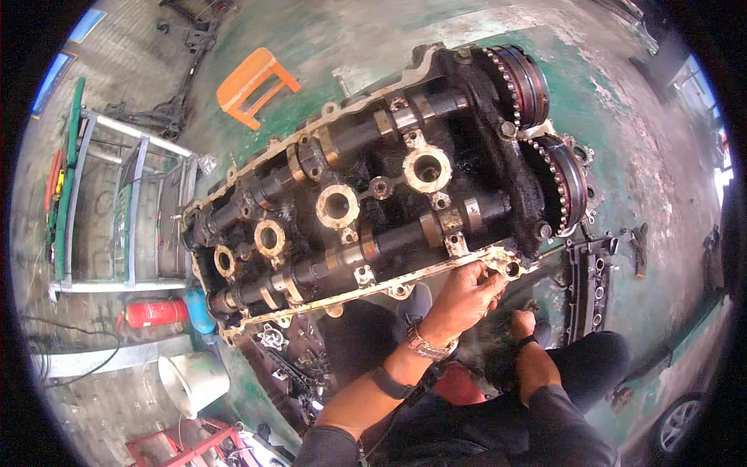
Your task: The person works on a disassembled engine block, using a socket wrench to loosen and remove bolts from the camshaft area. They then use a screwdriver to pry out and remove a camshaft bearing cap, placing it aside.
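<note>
1. Workshop floor point(591, 101), green paint worn, spreads below everything.
2. Left hand point(467, 296): fingers curled over the near edge of the cylinder head point(379, 187), by its sprocket end.
3. Right hand point(523, 323): curled, lower and right of the left; whether it holds anything, I cannot tell.
4. Cylinder head extends ahead and leftward of the hands; probably heavy, stiff, oil-slick, best gripped at both casting ends, clear of the 2 sprockets point(572, 183).
5. Farther, ahead-left: orange stool point(257, 82).
</note>
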### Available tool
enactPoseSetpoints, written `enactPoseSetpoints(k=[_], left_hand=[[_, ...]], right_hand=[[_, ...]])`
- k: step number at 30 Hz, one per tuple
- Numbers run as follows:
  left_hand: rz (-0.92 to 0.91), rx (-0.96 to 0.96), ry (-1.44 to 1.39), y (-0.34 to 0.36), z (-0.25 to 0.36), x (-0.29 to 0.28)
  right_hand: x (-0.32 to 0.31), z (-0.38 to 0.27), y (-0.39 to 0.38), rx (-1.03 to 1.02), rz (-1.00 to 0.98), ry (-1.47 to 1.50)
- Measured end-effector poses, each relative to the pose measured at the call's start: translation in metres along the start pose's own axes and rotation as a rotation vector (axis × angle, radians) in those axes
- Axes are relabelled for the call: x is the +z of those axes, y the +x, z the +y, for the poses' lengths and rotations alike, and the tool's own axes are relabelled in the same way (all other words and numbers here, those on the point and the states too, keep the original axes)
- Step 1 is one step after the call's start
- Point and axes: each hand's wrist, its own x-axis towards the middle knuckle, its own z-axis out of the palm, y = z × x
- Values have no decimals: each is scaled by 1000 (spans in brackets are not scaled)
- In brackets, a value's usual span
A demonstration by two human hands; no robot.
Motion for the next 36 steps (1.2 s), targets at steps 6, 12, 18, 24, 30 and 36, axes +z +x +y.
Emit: enactPoseSetpoints(k=[6, 12, 18, 24, 30, 36], left_hand=[[4, -29, 85, 3, -1, 1], [-2, 69, -49, 4, -4, 2], [11, 112, 71, 7, -7, -3], [72, 160, 30, 2, -4, -4], [97, 204, 51, 1, -3, -7], [151, 276, 76, 2, -8, -9]], right_hand=[[12, 17, 25, -170, -115, -196], [48, 54, 82, -316, -91, -67], [49, 54, 127, -108, -114, 371], [-62, -45, 74, 159, -142, 1261], [-243, -164, -75, -403, 87, 1510], [-347, -238, -258, -1002, 191, 1488]])
